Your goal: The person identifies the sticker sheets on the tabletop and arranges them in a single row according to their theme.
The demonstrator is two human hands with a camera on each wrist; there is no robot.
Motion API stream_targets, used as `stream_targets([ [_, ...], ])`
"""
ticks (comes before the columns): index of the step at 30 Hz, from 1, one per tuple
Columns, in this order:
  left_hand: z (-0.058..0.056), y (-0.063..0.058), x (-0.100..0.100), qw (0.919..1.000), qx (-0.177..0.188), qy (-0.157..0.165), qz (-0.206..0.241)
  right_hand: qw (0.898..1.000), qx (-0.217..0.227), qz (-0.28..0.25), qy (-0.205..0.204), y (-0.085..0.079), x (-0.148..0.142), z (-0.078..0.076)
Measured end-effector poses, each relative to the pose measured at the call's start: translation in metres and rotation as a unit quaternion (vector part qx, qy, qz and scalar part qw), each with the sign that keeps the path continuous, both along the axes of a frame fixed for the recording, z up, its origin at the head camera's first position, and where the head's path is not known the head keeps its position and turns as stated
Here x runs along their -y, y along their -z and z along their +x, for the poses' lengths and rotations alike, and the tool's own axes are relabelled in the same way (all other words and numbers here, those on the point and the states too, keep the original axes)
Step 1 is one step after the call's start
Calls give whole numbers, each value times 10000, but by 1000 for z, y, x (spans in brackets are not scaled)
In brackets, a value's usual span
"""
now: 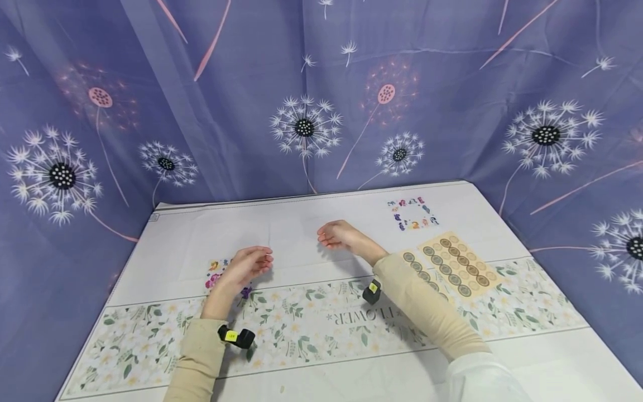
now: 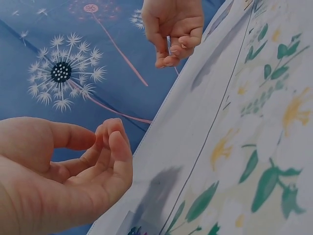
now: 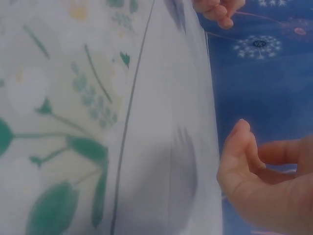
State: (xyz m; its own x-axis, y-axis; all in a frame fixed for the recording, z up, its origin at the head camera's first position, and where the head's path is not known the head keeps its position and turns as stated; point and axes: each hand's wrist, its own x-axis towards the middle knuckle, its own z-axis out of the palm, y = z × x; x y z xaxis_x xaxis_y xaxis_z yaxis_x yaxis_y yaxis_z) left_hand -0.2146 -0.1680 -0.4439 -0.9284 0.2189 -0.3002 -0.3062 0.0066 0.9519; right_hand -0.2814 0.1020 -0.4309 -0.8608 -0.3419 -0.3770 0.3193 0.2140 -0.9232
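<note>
My left hand (image 1: 246, 268) hovers above the table, fingers loosely curled. In the left wrist view its thumb tip lies close to the fingers (image 2: 115, 139), and nothing shows between them. Below it, partly hidden, is a small sheet with colourful printed figures (image 1: 213, 282). Farther back and to the right, my right hand (image 1: 344, 235) is also raised off the table, its fingers bent inward. A gap shows between its thumb and fingers (image 3: 239, 142) in the right wrist view, with no object visible there. The hands are apart.
At the back right lies a sheet with colourful figures around its border (image 1: 424, 209). Beige sheets with round brown designs (image 1: 459, 265) lie near the right forearm, which partly covers one. A floral band (image 1: 301, 329) crosses the white table cover (image 1: 296, 257). A blue dandelion curtain (image 1: 241, 111) surrounds the table.
</note>
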Motion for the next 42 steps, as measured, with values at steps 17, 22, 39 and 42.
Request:
stream_targets([
  [17,-1,1,-7,9989,-17,169,429,9998,53,196,-13,2,-19,-6],
  [22,-1,0,-12,9983,-65,288,497,9989,-43,422,-197,-3,-26,-7],
  [39,-10,7,-38,9978,94,422,502,9980,-153,577,-198,-6,-57,-10],
  [42,-10,8,-39,9980,45,464,431,9980,-173,572,-194,-6,-62,-11],
])
